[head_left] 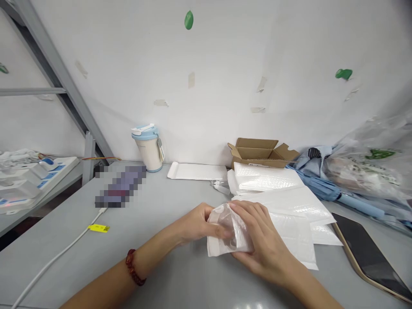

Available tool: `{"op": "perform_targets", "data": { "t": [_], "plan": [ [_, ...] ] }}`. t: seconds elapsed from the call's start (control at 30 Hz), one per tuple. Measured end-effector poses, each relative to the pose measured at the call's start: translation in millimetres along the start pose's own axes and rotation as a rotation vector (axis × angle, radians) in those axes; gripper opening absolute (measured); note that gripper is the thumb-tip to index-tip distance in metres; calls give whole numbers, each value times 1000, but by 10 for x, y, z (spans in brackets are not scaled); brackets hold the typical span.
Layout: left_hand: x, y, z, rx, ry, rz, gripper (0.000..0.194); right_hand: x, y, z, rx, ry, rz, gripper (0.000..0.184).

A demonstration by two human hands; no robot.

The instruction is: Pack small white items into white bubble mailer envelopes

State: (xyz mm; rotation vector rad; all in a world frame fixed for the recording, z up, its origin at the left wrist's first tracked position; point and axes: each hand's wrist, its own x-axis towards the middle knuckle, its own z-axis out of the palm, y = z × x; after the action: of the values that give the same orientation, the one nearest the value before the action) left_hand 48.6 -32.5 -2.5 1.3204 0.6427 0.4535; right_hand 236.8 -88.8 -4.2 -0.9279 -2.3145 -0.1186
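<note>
Above the grey table, near its middle, a small white bubble mailer (216,248) is held between both hands with its mouth facing me. My left hand (196,223) grips the mailer's left side, with a finger or thumb reaching into the opening. Wrapped around the right side and the back is my right hand (264,242), its fingers on the upper edge and its thumb below. Whether anything lies inside the mailer I cannot tell. Just behind and right of my right hand lies a pile of white bubble mailers (294,238).
Along the wall stand a cream and blue tumbler (149,150), a flat white mailer (199,171) and an open cardboard box (257,164). At right are a phone (373,253), a blue umbrella (325,186) and a plastic bag (370,167). A white cable (54,259) crosses the left side.
</note>
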Motion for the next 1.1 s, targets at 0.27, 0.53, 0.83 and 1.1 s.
{"op": "perform_targets", "data": {
  "t": [0.27,0.53,0.83,1.1],
  "plan": [
    [42,-62,125,121,173,42,27,20,2,73,-81,-66,-26,64],
    [65,-89,142,152,232,58,38,-18,-53,94,-229,-96,-53,64],
    [43,33,-62,-305,535,73,42,20,54,60,-507,133,11,51],
    [116,-113,5,-110,525,35,32,-3,124,89,-466,93,-63,43]
  ]
}}
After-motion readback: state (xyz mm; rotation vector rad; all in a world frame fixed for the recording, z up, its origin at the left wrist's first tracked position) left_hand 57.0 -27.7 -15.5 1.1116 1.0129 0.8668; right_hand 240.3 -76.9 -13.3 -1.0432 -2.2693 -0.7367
